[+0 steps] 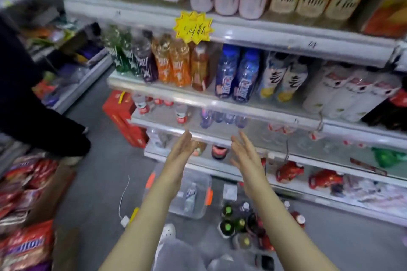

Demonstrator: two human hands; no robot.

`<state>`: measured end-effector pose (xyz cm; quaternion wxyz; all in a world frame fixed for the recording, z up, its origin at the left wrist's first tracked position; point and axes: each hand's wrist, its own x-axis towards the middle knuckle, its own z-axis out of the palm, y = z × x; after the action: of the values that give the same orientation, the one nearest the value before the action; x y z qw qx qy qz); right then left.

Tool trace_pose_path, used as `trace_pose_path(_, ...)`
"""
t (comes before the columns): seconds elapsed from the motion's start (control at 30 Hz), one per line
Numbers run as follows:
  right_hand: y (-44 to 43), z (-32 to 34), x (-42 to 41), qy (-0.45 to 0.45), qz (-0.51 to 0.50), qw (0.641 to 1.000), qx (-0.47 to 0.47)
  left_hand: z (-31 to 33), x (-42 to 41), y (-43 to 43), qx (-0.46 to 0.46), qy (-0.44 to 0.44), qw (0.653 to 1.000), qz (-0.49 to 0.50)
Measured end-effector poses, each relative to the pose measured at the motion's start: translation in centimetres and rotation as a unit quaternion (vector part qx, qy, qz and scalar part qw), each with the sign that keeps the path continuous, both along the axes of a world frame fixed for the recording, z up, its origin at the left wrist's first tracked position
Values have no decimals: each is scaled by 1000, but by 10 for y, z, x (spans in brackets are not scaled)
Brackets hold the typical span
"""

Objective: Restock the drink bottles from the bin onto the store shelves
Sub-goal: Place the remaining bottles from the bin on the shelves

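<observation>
**Q:** Where are the hands?

**A:** Both are empty. The left hand [182, 149] and right hand [244, 152] reach forward with fingers straight and palms facing each other, in front of a low shelf [209, 136], grasping nothing.

**Q:** And the stock?

**A:** One bottle [191, 197] lies in the bin [199, 213] on the floor, below the forearms. The floor bottles [237, 222] stand in a cluster just right of the bin.

**Q:** What is the step in hand?

**A:** With both hands empty, probably a reach down for that bottle.

**Q:** How is it done well?

**A:** One hand round the bottle's body should be enough. Lift it clear of the bin's wall. Its label is too blurred to read, so match it to its row on the shelves by sight. Set it upright behind the rim, label out, and slide it back gently so it does not knock the blue bottles [222, 116] on that shelf.

**Q:** Any hazard?

**A:** The floor bottles stand near the feet, and a careless step could topple them.
</observation>
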<state>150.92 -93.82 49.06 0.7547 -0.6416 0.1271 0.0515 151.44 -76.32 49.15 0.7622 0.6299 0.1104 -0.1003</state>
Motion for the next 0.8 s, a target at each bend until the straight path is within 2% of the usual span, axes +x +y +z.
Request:
trace_pose_path(0.2,45,-46,-9,90,41,994,-44,-53,-10,62,3,103,995,11)
trace_pose_path(0.53,139,-112,3,289,-36,956,-19,-129,-4,182,-4,272,962,-18)
trace_pose_path(0.63,161,-148,9,326,-42,944,-15,-160,-2,209,-9,318,947,-33)
trace_pose_path(0.8,178,-235,14,389,-50,920,-18,-235,6,223,-4,390,921,-7)
